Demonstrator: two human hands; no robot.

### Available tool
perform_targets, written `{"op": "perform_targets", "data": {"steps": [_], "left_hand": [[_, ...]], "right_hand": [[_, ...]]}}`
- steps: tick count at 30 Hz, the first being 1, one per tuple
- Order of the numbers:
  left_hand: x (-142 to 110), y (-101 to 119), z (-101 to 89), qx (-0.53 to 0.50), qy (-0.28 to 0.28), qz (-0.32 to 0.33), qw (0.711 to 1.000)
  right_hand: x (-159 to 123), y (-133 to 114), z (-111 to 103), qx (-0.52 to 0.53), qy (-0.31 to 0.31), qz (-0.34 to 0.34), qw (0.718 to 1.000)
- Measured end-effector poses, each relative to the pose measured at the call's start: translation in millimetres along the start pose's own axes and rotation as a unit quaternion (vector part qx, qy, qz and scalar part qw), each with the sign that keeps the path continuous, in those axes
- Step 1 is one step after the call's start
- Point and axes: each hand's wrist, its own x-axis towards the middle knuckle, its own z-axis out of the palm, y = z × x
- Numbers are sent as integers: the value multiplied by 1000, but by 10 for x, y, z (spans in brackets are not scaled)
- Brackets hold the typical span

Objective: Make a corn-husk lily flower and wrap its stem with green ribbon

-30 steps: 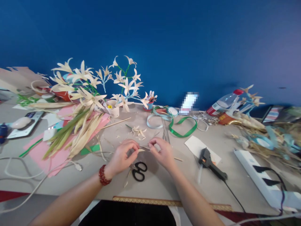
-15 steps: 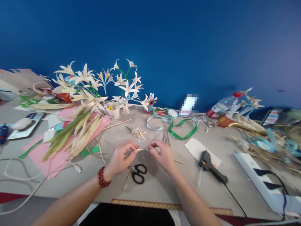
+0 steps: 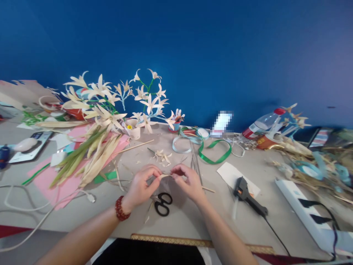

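Between my two hands is a small pale strip of husk [image 3: 165, 176]. My left hand [image 3: 144, 183], with a red bead bracelet at its wrist, pinches the strip's left end between thumb and fingers. At the other end my right hand [image 3: 188, 181] has its thumb and fingertips closed together on the strip. Black-handled scissors [image 3: 162, 204] lie on the table just below the hands, their blades partly hidden by my left hand. Small cream flowers [image 3: 161, 155] rest on the table beyond my fingers.
Dried husks [image 3: 93, 158] lie on pink paper at left, before white husk flowers [image 3: 150, 103] in cups. Green ribbon [image 3: 215, 151], thin wires [image 3: 196, 162], a glue gun [image 3: 249, 197] with its cord, and a power strip [image 3: 300, 209] occupy the right. A wooden ruler [image 3: 171, 240] lies along the front edge.
My right hand has moved slightly left, its fingertips closer to my left hand along the husk strip. My left hand stays nearly where it was.
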Motion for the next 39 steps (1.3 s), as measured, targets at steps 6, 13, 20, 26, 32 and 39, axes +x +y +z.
{"op": "perform_targets", "data": {"steps": [6, 13, 20, 26, 32, 39], "left_hand": [[-9, 29, 50, 16, -13, 13, 1000], [-20, 15, 38, 32, 15, 36, 999], [-8, 21, 28, 23, 8, 21, 999], [-17, 29, 48, 34, 9, 29, 999], [-2, 12, 27, -35, 19, -42, 998], [36, -17, 46, -251, -31, -222, 942]], "right_hand": [[-61, -120, 240, -35, -26, -5, 999], [-8, 44, 39, -97, 42, 34, 994], [-28, -87, 122, -43, -18, -12, 999], [-38, -61, 174, -92, 5, -4, 996], [4, 55, -12, -110, 50, -23, 992], [-61, -95, 156, -142, -19, -210, 967]]}}
